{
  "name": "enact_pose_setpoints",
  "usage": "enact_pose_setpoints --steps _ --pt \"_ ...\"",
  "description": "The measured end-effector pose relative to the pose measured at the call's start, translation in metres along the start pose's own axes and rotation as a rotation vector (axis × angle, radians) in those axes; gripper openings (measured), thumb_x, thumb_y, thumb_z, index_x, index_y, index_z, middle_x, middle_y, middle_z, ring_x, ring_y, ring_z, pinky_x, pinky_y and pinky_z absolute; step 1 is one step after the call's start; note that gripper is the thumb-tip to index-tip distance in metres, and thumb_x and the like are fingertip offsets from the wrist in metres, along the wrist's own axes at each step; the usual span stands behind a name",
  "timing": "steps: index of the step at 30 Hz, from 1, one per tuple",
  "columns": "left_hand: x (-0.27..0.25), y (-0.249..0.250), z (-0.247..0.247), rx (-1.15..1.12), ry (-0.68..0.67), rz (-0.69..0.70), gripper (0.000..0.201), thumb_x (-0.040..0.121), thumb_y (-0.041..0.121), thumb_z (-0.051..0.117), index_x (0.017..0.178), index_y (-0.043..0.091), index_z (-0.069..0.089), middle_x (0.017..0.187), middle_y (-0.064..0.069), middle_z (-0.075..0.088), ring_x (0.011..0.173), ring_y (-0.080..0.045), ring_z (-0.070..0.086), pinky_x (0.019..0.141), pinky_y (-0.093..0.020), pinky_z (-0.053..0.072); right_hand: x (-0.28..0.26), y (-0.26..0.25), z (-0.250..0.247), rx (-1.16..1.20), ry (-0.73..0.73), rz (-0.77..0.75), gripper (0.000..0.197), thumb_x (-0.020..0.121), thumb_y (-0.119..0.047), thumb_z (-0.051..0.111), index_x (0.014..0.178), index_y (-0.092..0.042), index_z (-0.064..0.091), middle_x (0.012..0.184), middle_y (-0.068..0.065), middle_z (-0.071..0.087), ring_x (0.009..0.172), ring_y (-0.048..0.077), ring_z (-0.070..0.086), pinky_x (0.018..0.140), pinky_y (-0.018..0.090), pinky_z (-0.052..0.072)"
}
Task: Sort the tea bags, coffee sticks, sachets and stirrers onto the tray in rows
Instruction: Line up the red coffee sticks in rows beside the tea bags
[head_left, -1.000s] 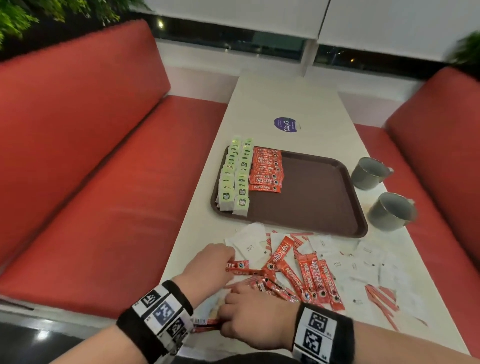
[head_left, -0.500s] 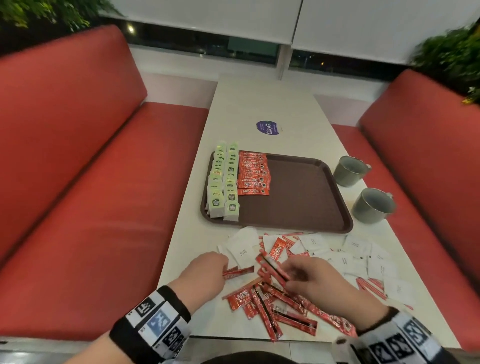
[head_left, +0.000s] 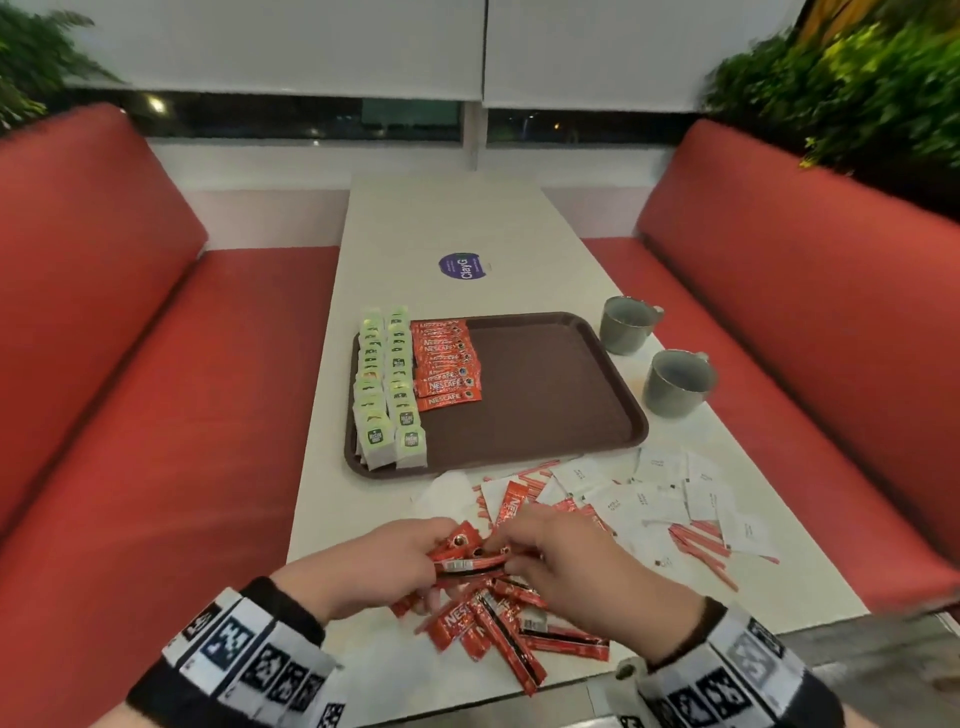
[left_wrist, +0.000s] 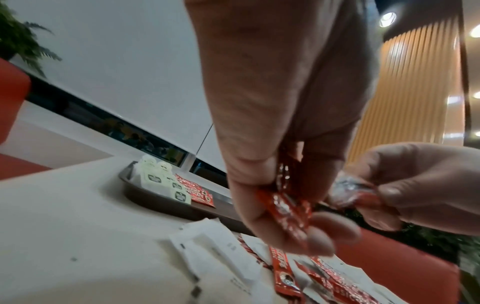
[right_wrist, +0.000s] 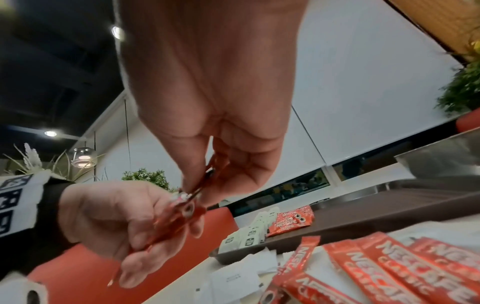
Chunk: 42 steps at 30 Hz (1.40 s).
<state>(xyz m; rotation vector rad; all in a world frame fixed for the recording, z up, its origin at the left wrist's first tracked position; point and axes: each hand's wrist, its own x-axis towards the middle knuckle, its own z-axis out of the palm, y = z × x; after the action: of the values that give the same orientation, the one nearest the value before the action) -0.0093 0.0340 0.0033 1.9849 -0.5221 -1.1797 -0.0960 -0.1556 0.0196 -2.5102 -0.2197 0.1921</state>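
Coffee sticks (head_left: 470, 558) pinched between both hands, left hand (head_left: 379, 564), right hand (head_left: 566, 561), above table pile (head_left: 498, 623)

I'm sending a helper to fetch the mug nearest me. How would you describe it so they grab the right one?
Find the brown tray on the white table; two grey-green mugs stand just off its right edge. Take the nearer mug, which stands closest to the scattered white sachets.

We are in a café booth: red padded benches (head_left: 810, 332) flank both sides of the long white surface (head_left: 452, 218) beyond the grip, with window blinds (head_left: 322, 47) at its far end, leafy plants (head_left: 852, 88) above, and pendant lamps (right_wrist: 83, 157) overhead.
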Motion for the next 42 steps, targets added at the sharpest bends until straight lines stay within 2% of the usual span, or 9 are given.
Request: enact_pose_setpoints --steps 4,7,10,13,21,23,29,36,42 --pt "0.003 0.005 0.002 -0.293 -0.165 0.03 0.04 0.062 -0.005 0.046 0.1 0.006 0.05 0.087 -0.012 0.056 0.059 -0.012 0.055 0.053 -0.022 0.043 0.011 -0.008 0.004 -0.023 0.081 -0.017 0.01 0.092 -0.017 0.054 0.096 -0.026 0.055 0.092 -0.012 0.054 0.086 0.009 0.052 0.071 0.019 0.041" --pt "0.011 0.002 0.002 -0.392 -0.195 0.043 0.024 0.081 0.002 0.056 0.103 0.008 0.046 0.079 -0.01 0.049 0.056 -0.012 0.046 0.052 -0.024 0.039 0.02 -0.008 0.004 -0.019 0.069 -0.071 0.007 0.092 -0.022 0.056 0.098 -0.025 0.054 0.095 -0.009 0.058 0.087 0.01 0.054 0.071 0.018 0.041" --pt "0.016 -0.005 0.004 -0.381 -0.055 0.008 0.011 0.091 0.004 0.054 0.098 0.01 0.048 0.071 -0.001 0.052 0.053 -0.009 0.044 0.05 -0.022 0.038 0.041 0.013 -0.009 0.037 0.174 0.041 0.022 0.093 -0.029 0.057 0.114 -0.024 0.057 0.103 -0.011 0.055 0.086 0.004 0.052 0.072 0.011 0.039" --pt "0.022 -0.007 0.005 -0.335 0.123 -0.047 0.016 0.084 0.002 0.054 0.097 0.011 0.053 0.065 -0.001 0.051 0.053 -0.01 0.044 0.052 -0.026 0.038 0.066 0.045 -0.016 -0.183 0.029 0.24 0.033 0.091 -0.031 0.056 0.122 -0.018 0.055 0.118 0.0 0.058 0.104 0.017 0.057 0.086 0.027 0.046" --pt "0.057 0.012 0.014 0.017 0.55 -0.014 0.014 0.079 0.03 0.073 0.087 0.025 0.063 0.083 0.007 0.066 0.073 -0.004 0.059 0.059 -0.016 0.044 0.104 0.067 -0.003 -0.231 -0.186 0.342 0.003 0.086 -0.017 0.056 0.083 -0.019 0.057 0.092 -0.001 0.06 0.094 0.02 0.06 0.077 0.029 0.048" --pt "0.069 0.019 0.014 0.041 0.595 -0.013 0.02 0.078 0.03 0.074 0.092 0.02 0.064 0.088 0.003 0.068 0.077 -0.007 0.062 0.064 -0.019 0.045 0.111 0.07 -0.008 -0.173 -0.185 0.298 0.021 0.087 -0.015 0.055 0.069 -0.024 0.048 0.08 -0.005 0.053 0.088 0.017 0.055 0.072 0.025 0.041" --pt "0.094 0.024 0.008 0.222 0.522 -0.06 0.025 0.07 0.032 0.078 0.08 0.027 0.055 0.08 0.01 0.062 0.078 -0.008 0.06 0.059 -0.017 0.041 0.115 0.071 -0.003 -0.255 -0.36 0.318 0.016 0.081 -0.031 0.063 0.092 -0.019 0.058 0.087 -0.001 0.059 0.085 0.021 0.059 0.068 0.028 0.043" --pt "0.102 0.016 0.007 0.209 0.483 -0.1 0.034 0.067 0.027 0.08 0.096 0.019 0.063 0.093 0.003 0.067 0.086 -0.012 0.063 0.078 -0.027 0.052 0.123 0.069 -0.006 -0.198 -0.328 0.338 0.02 0.086 -0.011 0.057 0.103 -0.013 0.066 0.089 0.002 0.061 0.091 0.024 0.062 0.071 0.026 0.042" --pt "0.1 0.021 0.001 0.104 0.478 -0.024 0.017 0.073 0.021 0.074 0.074 0.017 0.058 0.068 0.002 0.061 0.057 -0.009 0.056 0.055 -0.022 0.044 0.118 0.071 -0.02 0.096 -0.224 0.312 0.019 0.086 -0.016 0.065 0.074 -0.02 0.052 0.071 -0.006 0.05 0.065 0.01 0.049 0.054 0.02 0.038"
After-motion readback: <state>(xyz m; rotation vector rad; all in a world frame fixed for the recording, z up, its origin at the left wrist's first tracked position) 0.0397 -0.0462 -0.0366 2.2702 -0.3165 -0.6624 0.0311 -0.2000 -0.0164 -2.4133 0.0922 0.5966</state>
